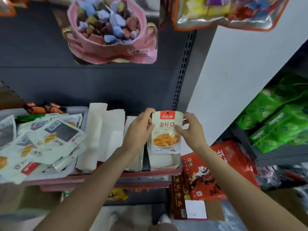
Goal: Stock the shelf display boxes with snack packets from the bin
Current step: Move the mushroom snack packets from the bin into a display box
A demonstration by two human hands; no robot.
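**A:** What do the hands hold at the shelf?

**B:** A cream snack packet [165, 133] with a red top band, upright, its foot inside the open display box [164, 161]. The left hand [139, 130] pinches the packet's left edge, thumb and fingers curled round it. The right hand [191, 129] grips the right edge the same way, thumb across the front.

**A:** And the other stock, relative to that box?

**B:** Just left of it stands a second display box [134, 147], partly hidden behind the left forearm. Further left, white cartons [101, 134] stand on end. Far left, the bin [83, 112] is heaped with loose packets [50, 139] of the same cream kind, lying at all angles.

**A:** What surrounds it?

**B:** Above the box, a pink bag [111, 30] of wrapped sweets hangs against the dark back panel [50, 80]. Right of and below the box, red gift boxes [216, 169] lie stacked. Far right, green packs [275, 122] fill a neighbouring shelf.
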